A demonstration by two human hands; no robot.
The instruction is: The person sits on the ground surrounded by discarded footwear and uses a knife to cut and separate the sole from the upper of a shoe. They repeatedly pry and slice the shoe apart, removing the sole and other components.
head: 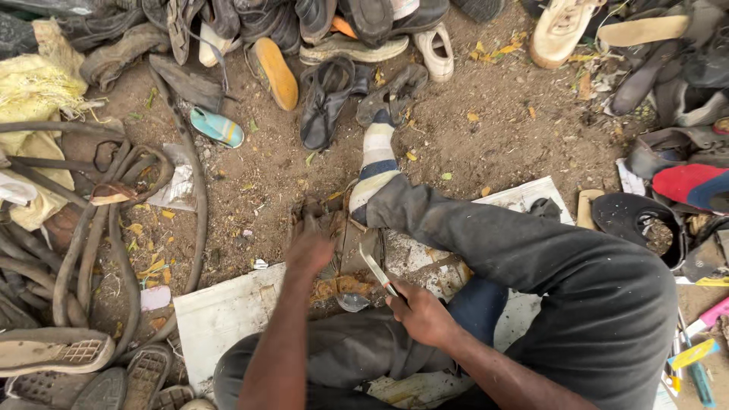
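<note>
My left hand (pixel 307 247) presses down on a worn brown shoe piece (pixel 345 239) lying on a white board (pixel 220 311) between my legs. In my right hand (pixel 421 311) I grip a knife (pixel 377 272), its blade slanting up and left against the edge of the brown piece. My right leg in grey trousers stretches forward, with a striped sock (pixel 374 163) on the foot. A small shiny metal bit (pixel 351 302) lies on the board just left of my right hand.
A heap of old shoes (pixel 326 30) runs along the far side on the dirt. Rubber strips and tubes (pixel 99 220) coil at the left, soles (pixel 53 353) at the near left. More shoes, soles and small tools (pixel 695 357) crowd the right.
</note>
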